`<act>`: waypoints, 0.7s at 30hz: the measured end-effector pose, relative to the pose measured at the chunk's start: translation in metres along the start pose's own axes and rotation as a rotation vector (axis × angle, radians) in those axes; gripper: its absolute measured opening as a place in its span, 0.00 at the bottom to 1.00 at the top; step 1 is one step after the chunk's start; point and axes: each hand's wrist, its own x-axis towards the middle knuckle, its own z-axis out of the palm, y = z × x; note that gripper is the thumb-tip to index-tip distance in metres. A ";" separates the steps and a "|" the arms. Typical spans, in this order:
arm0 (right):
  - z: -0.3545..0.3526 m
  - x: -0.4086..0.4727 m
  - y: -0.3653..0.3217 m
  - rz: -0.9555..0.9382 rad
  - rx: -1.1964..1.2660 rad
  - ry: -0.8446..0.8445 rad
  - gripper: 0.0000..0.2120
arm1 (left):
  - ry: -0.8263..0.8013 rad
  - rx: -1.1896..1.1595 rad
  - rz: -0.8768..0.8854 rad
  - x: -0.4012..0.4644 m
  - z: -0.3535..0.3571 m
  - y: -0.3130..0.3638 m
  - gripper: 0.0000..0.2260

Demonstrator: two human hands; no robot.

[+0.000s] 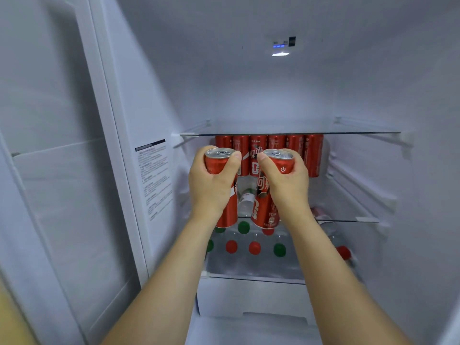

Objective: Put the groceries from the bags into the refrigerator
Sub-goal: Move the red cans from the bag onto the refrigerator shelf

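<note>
Left hand [211,180] grips left can [221,192] near top; right hand [286,181] grips right can [267,195] same way. Both cans upright, side by side, held in air at fridge [154,90] opening, in front of middle shelf [348,217].

Can row [271,153] lines back of that shelf; clear bottle [246,195] lies between row and hands. Capped bottles [255,247] fill shelf below.

Step in hand, likely: carrying two cans in to shelve. Next move calls for reaching forward, setting cans upright before row, steering clear of lying bottle, then releasing.
</note>
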 end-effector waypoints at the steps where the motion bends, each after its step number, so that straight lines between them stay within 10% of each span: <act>1: 0.003 0.004 0.002 0.004 -0.005 -0.002 0.19 | 0.002 0.005 -0.002 0.003 0.001 -0.003 0.11; 21: 0.039 0.038 0.036 -0.001 -0.118 -0.098 0.22 | 0.062 0.107 -0.057 0.042 0.015 -0.048 0.17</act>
